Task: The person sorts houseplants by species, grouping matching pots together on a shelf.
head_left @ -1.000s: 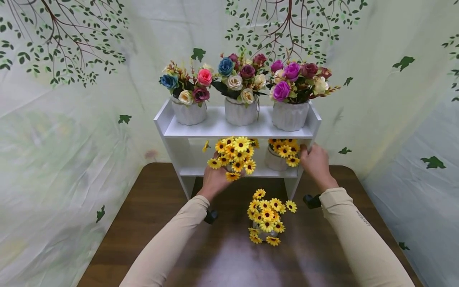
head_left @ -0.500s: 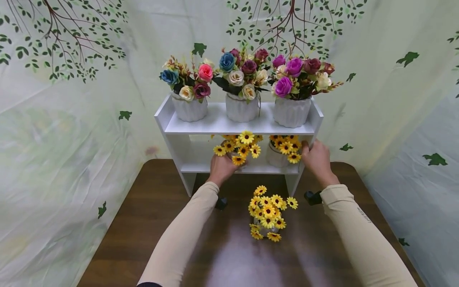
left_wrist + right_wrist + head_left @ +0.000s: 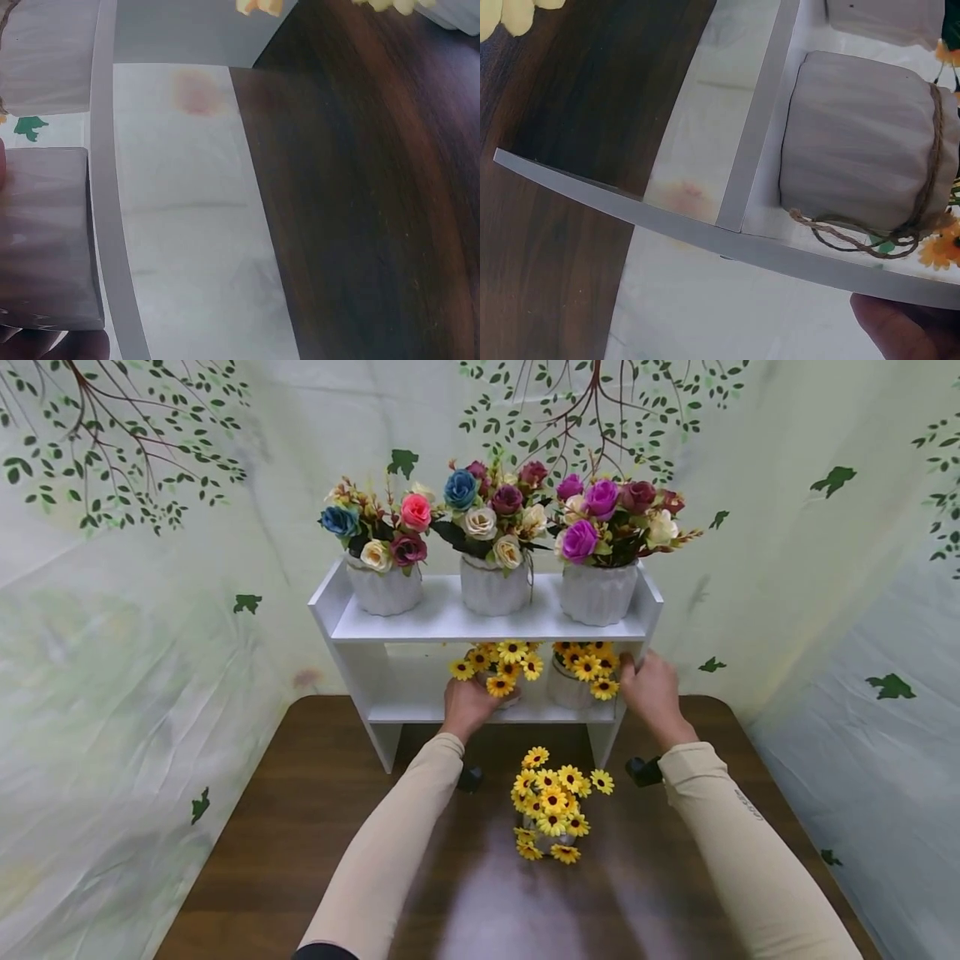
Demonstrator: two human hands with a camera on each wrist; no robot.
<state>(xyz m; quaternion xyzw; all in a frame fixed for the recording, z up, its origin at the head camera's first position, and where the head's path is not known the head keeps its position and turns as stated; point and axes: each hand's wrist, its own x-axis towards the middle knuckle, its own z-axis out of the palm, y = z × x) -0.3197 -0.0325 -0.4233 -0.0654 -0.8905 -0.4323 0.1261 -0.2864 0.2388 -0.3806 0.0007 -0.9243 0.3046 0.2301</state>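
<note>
My left hand (image 3: 468,703) grips a grey-white pot of yellow daisy-like flowers (image 3: 512,653) on the lower level of a white two-tier shelf (image 3: 480,628). In the left wrist view, fingers (image 3: 64,346) curl against that flower pot (image 3: 49,236), which seems to sit on the lower board. My right hand (image 3: 652,693) holds the shelf's right side panel (image 3: 675,223); in the right wrist view, one finger (image 3: 892,326) lies along its outer face. Just inside that panel stands another yellow flower pot (image 3: 572,687), tied with twine (image 3: 934,150). The upper board partly hides both bouquets.
A third yellow flower pot (image 3: 551,814) stands on the brown table (image 3: 300,843) in front of the shelf. On the top board are a left rose pot (image 3: 384,587), a middle rose pot (image 3: 495,583) and a right rose pot (image 3: 598,593). A leaf-printed cloth (image 3: 165,693) hangs behind.
My left hand has carried its flower pot back and slightly right, under the top board onto the lower level. The right hand stays on the side panel. The head view has shifted slightly.
</note>
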